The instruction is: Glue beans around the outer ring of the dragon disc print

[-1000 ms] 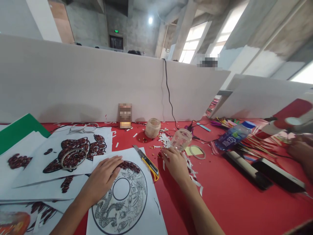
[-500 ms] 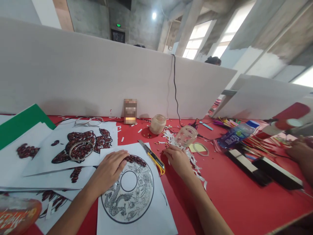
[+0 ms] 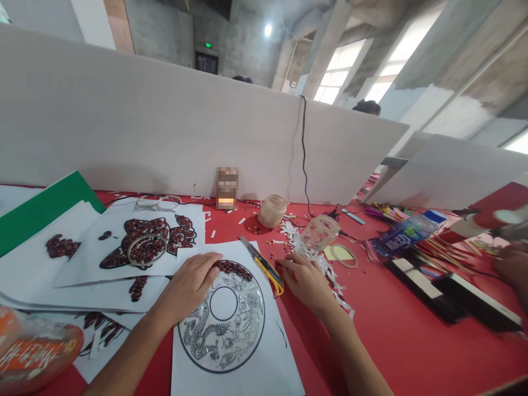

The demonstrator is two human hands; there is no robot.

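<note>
The table (image 3: 391, 352) is red, strewn with white paper scraps (image 3: 330, 269) and small loose seeds. A sheet (image 3: 268, 357) with a round dragon-and-phoenix drawing lies on it in front of the person, and dark beans (image 3: 234, 269) line part of the drawing's top rim. The left hand (image 3: 192, 286) rests flat on the sheet's left side, fingers close together and clamped on nothing. The right hand (image 3: 303, 275) is just right of the knife (image 3: 266, 269), fingertips bent down near the seeds; whether they pinch one, I cannot tell.

Two jars (image 3: 272, 212) (image 3: 322, 234) stand beyond the hands, with a ring (image 3: 344, 256) near the right one. Bean-covered papers (image 3: 33, 283) overlap at left, beside a green board (image 3: 45, 214). At right lie a bottle (image 3: 412, 234), thin sticks and another person's hand (image 3: 511, 267).

A white panel (image 3: 185, 126) closes the table's far side, a black cord (image 3: 304, 154) hanging down it. Behind are bare concrete walls, slanting pillars, bright windows (image 3: 340, 71), a lit lamp (image 3: 268, 29) and a green sign (image 3: 208, 45) above a dark doorway.
</note>
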